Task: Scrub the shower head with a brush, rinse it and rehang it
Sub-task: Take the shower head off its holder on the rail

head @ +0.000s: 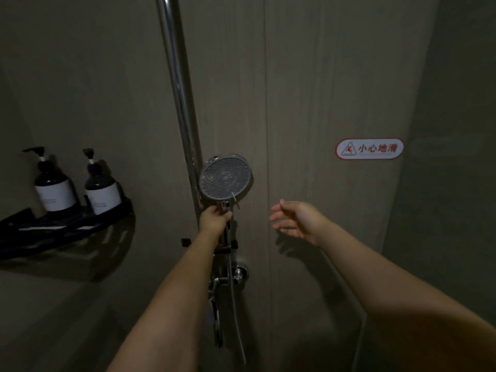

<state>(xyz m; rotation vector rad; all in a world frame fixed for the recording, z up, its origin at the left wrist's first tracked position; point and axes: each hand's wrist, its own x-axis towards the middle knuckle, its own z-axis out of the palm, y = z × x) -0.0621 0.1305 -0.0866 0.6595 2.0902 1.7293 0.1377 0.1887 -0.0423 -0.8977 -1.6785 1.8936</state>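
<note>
Fingers wrapped on the shower handle

The left hand (214, 217) curls its fingers around the handle just under the round shower head (226, 178), which sits up against the shiny rail (180, 98) with its face toward the camera. The right hand (294, 217) floats beside it with its fingers spread, touching nothing. Bare wall lies to the right. Two pump bottles (77, 183) stand on a dark corner shelf (67, 224), well apart on the left.
</note>
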